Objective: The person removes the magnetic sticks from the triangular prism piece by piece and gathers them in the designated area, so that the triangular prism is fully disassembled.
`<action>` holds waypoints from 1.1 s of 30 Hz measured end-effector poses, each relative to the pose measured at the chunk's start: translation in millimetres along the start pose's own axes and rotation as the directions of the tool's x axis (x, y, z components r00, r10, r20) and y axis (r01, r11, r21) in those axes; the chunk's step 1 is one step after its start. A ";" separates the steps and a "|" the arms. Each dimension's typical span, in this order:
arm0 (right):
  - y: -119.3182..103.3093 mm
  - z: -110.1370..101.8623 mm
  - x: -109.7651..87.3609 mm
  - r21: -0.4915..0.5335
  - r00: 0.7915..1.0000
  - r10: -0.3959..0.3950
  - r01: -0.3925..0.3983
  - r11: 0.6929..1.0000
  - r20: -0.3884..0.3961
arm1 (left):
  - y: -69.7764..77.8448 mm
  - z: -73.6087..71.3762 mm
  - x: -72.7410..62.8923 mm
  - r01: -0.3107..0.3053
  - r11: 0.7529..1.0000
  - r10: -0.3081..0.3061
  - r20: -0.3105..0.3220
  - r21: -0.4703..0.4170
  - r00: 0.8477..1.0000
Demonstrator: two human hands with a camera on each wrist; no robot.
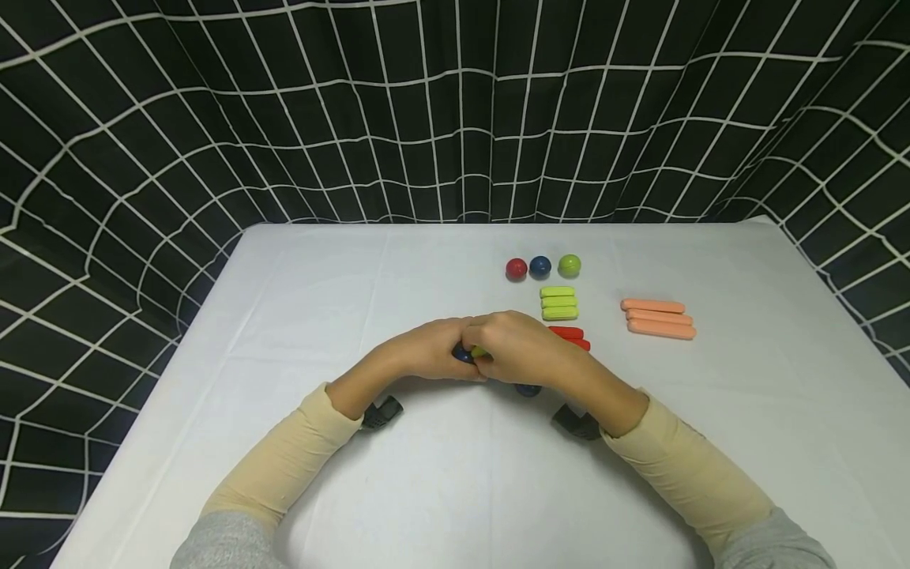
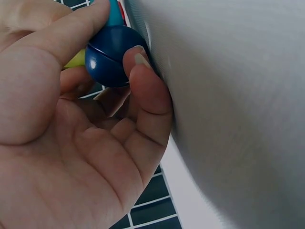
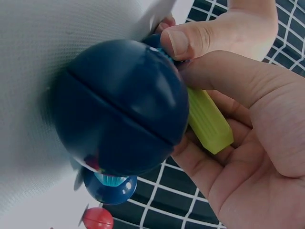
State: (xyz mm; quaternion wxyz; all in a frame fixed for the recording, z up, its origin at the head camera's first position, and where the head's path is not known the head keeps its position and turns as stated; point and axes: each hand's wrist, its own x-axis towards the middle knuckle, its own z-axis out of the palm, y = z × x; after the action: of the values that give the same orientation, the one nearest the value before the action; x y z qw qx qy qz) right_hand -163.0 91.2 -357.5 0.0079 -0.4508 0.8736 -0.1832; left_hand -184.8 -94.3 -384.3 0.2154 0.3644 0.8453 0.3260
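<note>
My left hand [image 1: 432,348] pinches a dark blue ball [image 2: 112,56] between thumb and fingertips, close to the table. My right hand [image 1: 522,344] grips a yellow-green ridged stick [image 3: 209,121], one end of it at that ball. The hands meet, and the right fingers hide most of the joint. A teal piece [image 2: 115,13] shows beside the held ball in the left wrist view. Another blue ball [image 1: 528,390] lies under my right wrist, large in the right wrist view. Behind it there, a further blue ball [image 3: 109,190] has a teal ridged piece against it.
Red [image 1: 517,269], blue [image 1: 540,267] and green balls [image 1: 569,265] sit in a row toward the back. Nearer lie short yellow-green sticks [image 1: 559,302] and red sticks [image 1: 569,336], partly behind my right hand. Orange sticks [image 1: 659,318] lie to the right on the white table [image 1: 426,490].
</note>
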 end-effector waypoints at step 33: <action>13.1 -19.2 -14.1 0.037 0.995 0.017 -0.013 0.999 -0.096 | 1.2 1.8 2.6 0.109 0.990 -0.109 -0.006 0.092 0.994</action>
State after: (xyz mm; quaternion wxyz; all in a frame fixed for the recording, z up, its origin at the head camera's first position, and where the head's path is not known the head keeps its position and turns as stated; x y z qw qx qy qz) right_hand -168.3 115.3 -345.9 -0.0246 -0.4348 0.8729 -0.2202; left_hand -184.8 -91.0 -385.1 0.2152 0.3271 0.8782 0.2746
